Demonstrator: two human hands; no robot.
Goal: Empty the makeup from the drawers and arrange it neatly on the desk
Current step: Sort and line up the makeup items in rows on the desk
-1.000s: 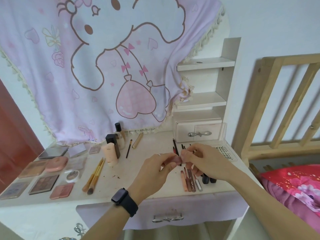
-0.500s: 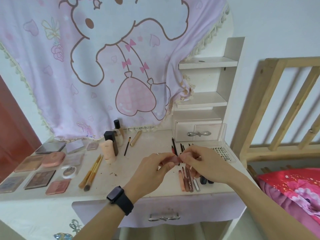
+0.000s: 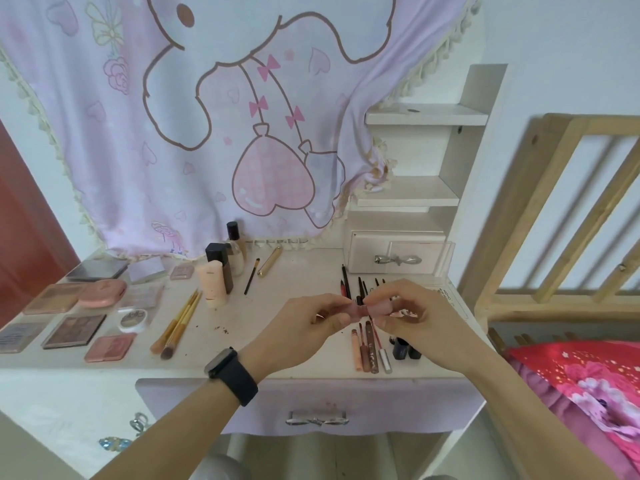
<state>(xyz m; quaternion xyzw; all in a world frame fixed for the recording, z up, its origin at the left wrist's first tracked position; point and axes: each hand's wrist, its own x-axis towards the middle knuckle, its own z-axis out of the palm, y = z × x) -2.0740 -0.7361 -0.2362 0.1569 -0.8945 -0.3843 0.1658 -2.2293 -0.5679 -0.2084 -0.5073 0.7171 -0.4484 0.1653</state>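
White surface [image 3: 294,282], palettes [image 3: 74,330] laid out. Small pink item [image 3: 372,309] pinched between fingers [image 3: 341,320] of left hand [image 3: 304,327] and right hand [image 3: 426,323].

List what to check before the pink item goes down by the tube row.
1. Pink item pinched by left hand and right hand: ok.
2. Item closed: cannot tell.
3. Free spot left of tube row: cannot tell, left hand hides it.
4. Front drawer shut: ok.
5. Small drawer shut: ok.
6. Drawers emptied: cannot tell.
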